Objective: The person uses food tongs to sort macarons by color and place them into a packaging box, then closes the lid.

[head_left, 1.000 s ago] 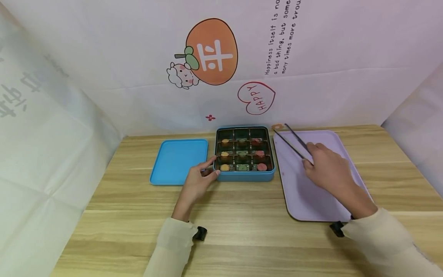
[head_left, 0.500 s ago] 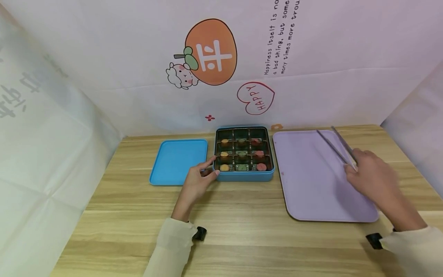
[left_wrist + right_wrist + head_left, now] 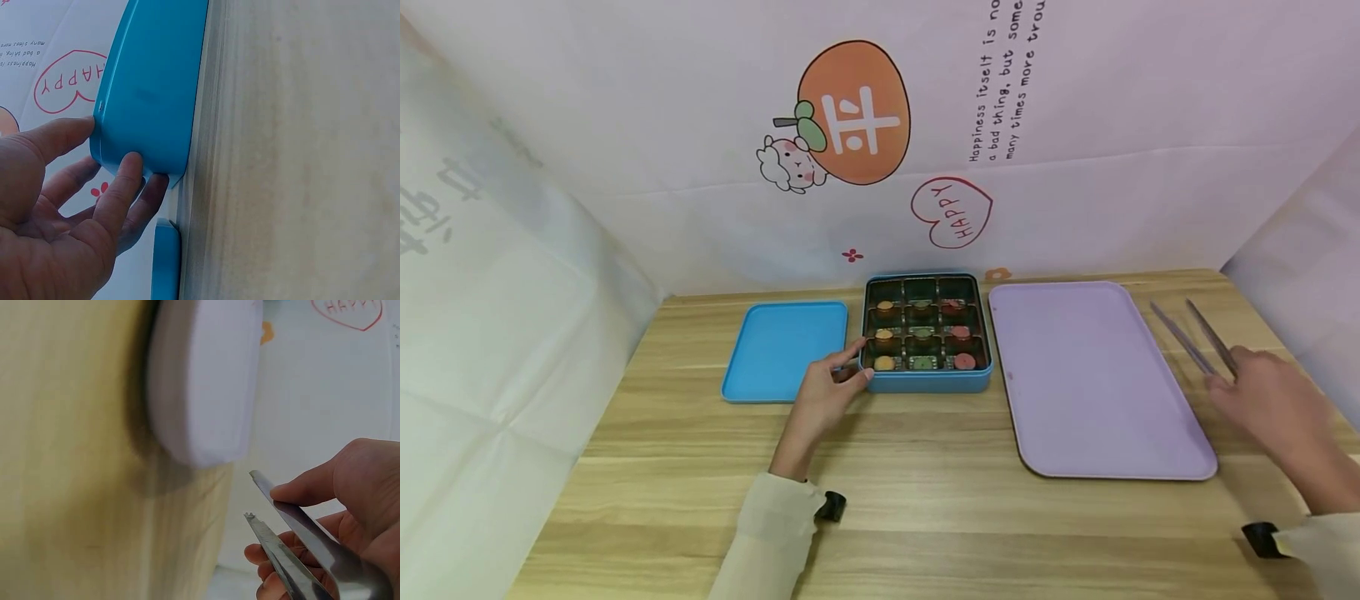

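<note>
A blue box (image 3: 929, 382) stands at the back middle of the table, its dark insert split into several compartments. Small round yellow (image 3: 885, 364), green (image 3: 922, 363) and red pieces (image 3: 965, 362) lie in them. My left hand (image 3: 822, 396) holds the box's front left corner, thumb and fingers on its walls, also seen in the left wrist view on the blue wall (image 3: 153, 81). Right of the tray, my right hand (image 3: 1273, 404) grips metal tongs (image 3: 1212, 337) above the table. The tongs' two arms are apart, with nothing between the serrated tips in the right wrist view.
The lilac tray (image 3: 1097, 375) lies right of the box with nothing on it. A blue lid (image 3: 786, 350) lies flat on the left, partly behind my left hand. A printed white cloth (image 3: 1075, 208) hangs behind the wooden table (image 3: 925, 500).
My right hand has carried the tongs rightward, from over the tray to beyond its right edge. The left hand has stayed at the box corner.
</note>
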{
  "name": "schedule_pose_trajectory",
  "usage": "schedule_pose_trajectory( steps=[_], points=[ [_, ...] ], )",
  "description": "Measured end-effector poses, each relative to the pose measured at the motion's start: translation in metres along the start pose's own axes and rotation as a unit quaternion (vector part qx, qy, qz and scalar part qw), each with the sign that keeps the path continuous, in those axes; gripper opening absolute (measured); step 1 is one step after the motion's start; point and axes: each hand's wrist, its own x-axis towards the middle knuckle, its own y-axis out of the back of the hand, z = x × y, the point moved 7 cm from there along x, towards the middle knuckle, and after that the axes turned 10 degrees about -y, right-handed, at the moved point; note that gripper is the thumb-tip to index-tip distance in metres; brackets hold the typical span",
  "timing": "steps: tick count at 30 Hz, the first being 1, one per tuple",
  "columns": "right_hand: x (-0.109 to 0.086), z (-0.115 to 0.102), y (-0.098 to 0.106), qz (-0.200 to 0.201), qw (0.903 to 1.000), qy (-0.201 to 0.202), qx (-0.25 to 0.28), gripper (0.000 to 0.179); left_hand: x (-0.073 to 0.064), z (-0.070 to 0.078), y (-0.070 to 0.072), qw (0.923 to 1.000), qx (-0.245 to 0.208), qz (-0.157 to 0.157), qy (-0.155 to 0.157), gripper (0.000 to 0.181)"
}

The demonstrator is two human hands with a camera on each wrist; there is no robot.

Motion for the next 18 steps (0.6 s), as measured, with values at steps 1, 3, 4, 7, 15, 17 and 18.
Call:
schedule_pose_trajectory(
  steps=[1,3,4,7,15,17,18],
  points=[
    [0.001,0.002,-0.001,-0.003,1.0000,-0.002,-0.002,0.026,0.000,0.000,0.000,1.0000,0.000,0.000,0.000,0.054],
    [0.001,0.007,-0.003,-0.010,0.9999,-0.005,-0.006,0.027,0.000,0.000,0.001,1.0000,0.000,0.000,0.000,0.054],
    [0.001,0.009,-0.003,-0.015,0.9998,-0.007,-0.006,0.028,0.000,0.000,0.001,1.0000,-0.001,-0.001,0.000,0.054],
    [0.002,0.016,-0.005,-0.025,0.9996,-0.012,-0.009,0.027,0.000,0.000,0.001,1.0000,-0.003,-0.001,-0.002,0.054],
    [0.007,0.031,-0.012,-0.055,0.9981,-0.019,-0.018,0.034,-0.001,0.001,0.000,1.0000,-0.006,-0.002,-0.001,0.055],
    [0.009,0.035,-0.016,-0.069,0.9970,-0.025,-0.022,0.036,-0.001,0.001,0.000,1.0000,-0.007,-0.001,0.001,0.055],
    [0.010,0.037,-0.017,-0.077,0.9963,-0.029,-0.025,0.037,-0.001,0.001,0.001,1.0000,-0.006,-0.001,0.001,0.055]
  ],
)
